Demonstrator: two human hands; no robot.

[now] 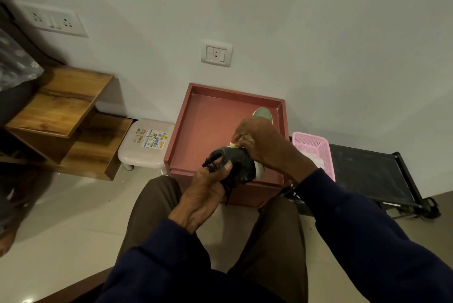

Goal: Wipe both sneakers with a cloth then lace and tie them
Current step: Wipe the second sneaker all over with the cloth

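Over box (175, 136) front edge: sneaker (241, 164), dark w/ white sole, held up by both hands; touching box or not, can't tell.
L hand (204, 191): clamped on sneaker at lace end, thumb on upper; laces (212, 158) loose by its fingers.
R hand (266, 146): fingers curled on pale cloth (239, 141), pressing it to sneaker's far end.
2nd sneaker (263, 113): back-right of box, mostly hidden behind R hand; pale sole shows.
basket (316, 146): pink, just right of box.
stool (139, 149): just left of box.
step: prob. wiping 1st sneaker; lacing not begun, I judge.
next: L hand should turn sneaker so cloth reaches unwiped sides, grip firm, then swap to 2nd sneaker.
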